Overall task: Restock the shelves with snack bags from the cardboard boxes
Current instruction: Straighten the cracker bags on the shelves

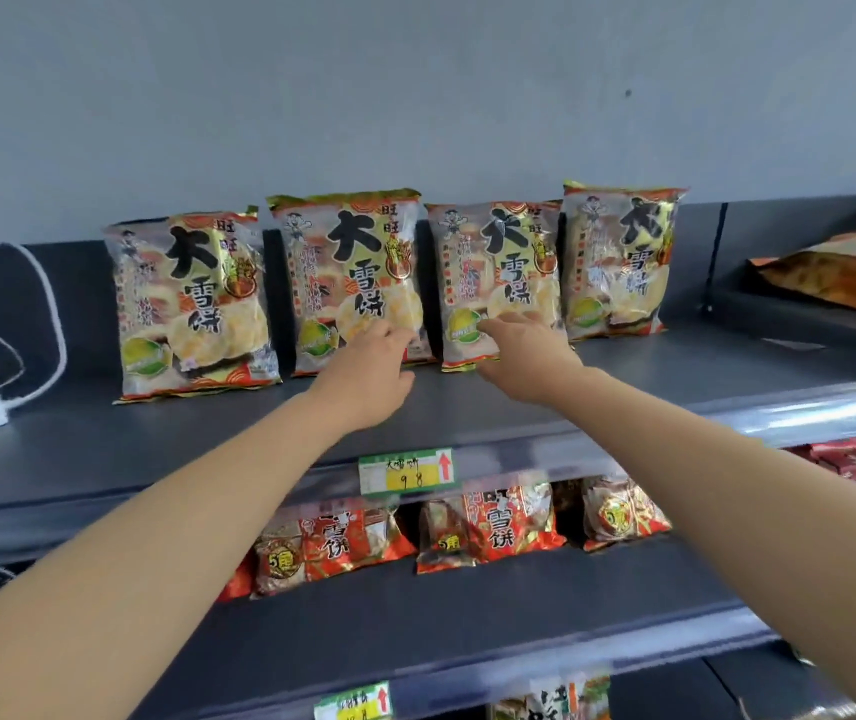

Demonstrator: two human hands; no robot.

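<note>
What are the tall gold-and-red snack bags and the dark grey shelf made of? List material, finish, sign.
Tall gold-and-red snack bags: thin glossy plastic film, possibly foil-lined; it glints, crinkles and has clear patches showing crackers. Dark grey shelf: probably painted metal, matte; flat, thin, rigid-looking, with only soft dull reflections.

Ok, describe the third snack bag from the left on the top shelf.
The third snack bag is glossy plastic film, gold-edged, with large black characters and a round green badge at lower left. It stands upright on the dark top shelf between matching bags. The right hand touches its lower front.
</note>
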